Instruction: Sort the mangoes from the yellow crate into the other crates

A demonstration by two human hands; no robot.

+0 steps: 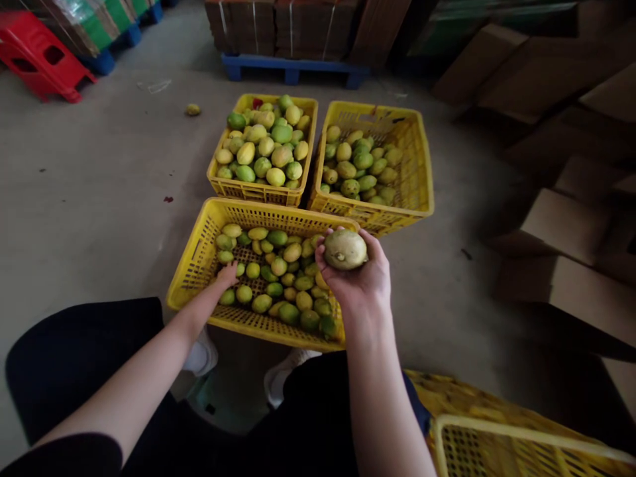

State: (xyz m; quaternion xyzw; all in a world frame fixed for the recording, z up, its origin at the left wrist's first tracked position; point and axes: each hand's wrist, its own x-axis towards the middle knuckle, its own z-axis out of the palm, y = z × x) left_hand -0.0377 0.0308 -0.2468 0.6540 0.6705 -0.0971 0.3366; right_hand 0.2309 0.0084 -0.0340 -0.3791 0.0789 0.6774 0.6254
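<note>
While the right hand cups a pale lemon, keep that palm underneath; the left hand, grip unclear, reaches inside the front crate near its left edge.

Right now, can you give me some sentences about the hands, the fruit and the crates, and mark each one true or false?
1. The right hand holds a pale green fruit. True.
2. The left hand is flat on the floor. False: it reaches into the front crate.
3. The back left crate is fuller than the back right crate. True.
4. The pallet straight behind the crates is pink. False: it is blue.
5. A loose fruit lies on the floor. True.
</note>
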